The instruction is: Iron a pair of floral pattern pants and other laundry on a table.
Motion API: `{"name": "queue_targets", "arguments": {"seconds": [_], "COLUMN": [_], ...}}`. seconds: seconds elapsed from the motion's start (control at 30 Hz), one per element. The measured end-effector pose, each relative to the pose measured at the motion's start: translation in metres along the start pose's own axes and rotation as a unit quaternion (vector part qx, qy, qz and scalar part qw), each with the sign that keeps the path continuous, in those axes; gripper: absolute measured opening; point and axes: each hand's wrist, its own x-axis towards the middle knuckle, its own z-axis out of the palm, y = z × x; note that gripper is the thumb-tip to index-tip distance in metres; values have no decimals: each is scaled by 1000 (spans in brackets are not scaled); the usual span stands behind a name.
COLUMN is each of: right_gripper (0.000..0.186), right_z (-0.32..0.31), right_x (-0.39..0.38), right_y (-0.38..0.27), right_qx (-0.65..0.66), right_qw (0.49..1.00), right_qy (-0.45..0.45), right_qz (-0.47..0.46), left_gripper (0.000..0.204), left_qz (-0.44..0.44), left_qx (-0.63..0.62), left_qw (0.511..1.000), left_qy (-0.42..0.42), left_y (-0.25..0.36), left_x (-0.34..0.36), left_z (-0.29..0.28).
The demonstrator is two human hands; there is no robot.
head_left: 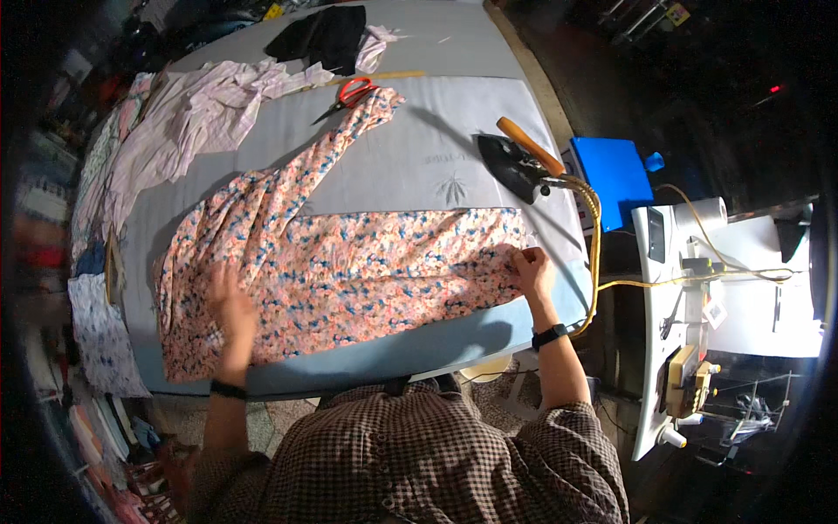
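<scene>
Left hand (pixel 229 307), blurred, lies open and flat on floral fabric (pixel 349 271); right hand (pixel 531 269) pinches the fabric's right edge. Fabric is spread across the near half of a grey padded desk (pixel 419 148). Iron (pixel 517 162) with orange handle stands at the desk's right edge; red-handled scissors (pixel 349 94), pale striped cloth (pixel 192 118) and black cloth (pixel 321 37) lie at the far end. Blue box (pixel 615 175) sits right of the desk; room beyond is dark.

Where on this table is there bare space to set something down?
Bare table: the patch between scissors, iron and floral fabric, plus the far end beyond the ruler. Crowded: the left side, under striped cloth.
</scene>
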Motion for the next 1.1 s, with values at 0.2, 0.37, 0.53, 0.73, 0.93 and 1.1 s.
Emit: {"name": "queue_targets", "arguments": {"seconds": [0.2,0.37,0.53,0.73,0.93,1.1], "right_gripper": [25,22,22,26,25,58], "right_z": [13,9,9,5,-7,32], "right_x": [-3,1,3,10,16,-4], "right_y": [-9,3,7,11,3,-19], "right_qx": [-18,-3,86,30,6,-125], "right_qw": [999,995,992,999,999,933], "right_qy": [49,97,94,25,10,-29], "right_qz": [-1,22,-10,-15,-32,-336], "left_gripper": [40,57,74,78,81,67], "left_qz": [216,300,348,353,371,350], "left_qx": [-68,-56,-60,-27,38,-89], "left_qw": [966,930,897,897,900,900], "left_qy": [-121,-205,-264,-266,-223,-244], "left_y": [160,205,225,232,232,279], "left_x": [0,-14,-21,-27,-30,-18], "left_z": [53,73,81,92,96,104]}}
